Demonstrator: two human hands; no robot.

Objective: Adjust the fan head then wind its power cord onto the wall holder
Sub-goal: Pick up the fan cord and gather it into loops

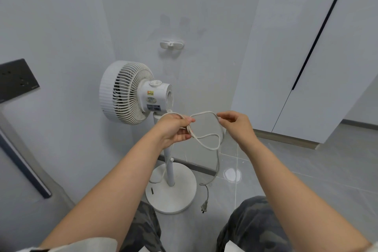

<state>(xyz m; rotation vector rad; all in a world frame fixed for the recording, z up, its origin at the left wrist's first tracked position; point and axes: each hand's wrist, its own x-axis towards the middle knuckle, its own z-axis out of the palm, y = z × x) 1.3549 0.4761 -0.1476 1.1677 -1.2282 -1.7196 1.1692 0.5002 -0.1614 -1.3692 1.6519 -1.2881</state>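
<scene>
A white pedestal fan stands in the corner, its head (127, 92) turned left toward the wall. Its round base (180, 196) rests on the floor. The off-white power cord (206, 145) loops between my hands in front of the pole. My left hand (176, 129) grips gathered loops of cord. My right hand (235, 122) pinches the cord's upper loop. The cord trails down to the plug (204, 205), which dangles beside the base. The white wall holder (171, 44) is fixed on the wall above the fan, with nothing on it.
A black socket panel (16, 79) sits on the left wall. White glossy cabinet doors (306, 57) with a dark handle gap fill the right side. Grey tile floor (286, 170) spreads right of the fan. My camouflage-trousered knees (255, 223) are below.
</scene>
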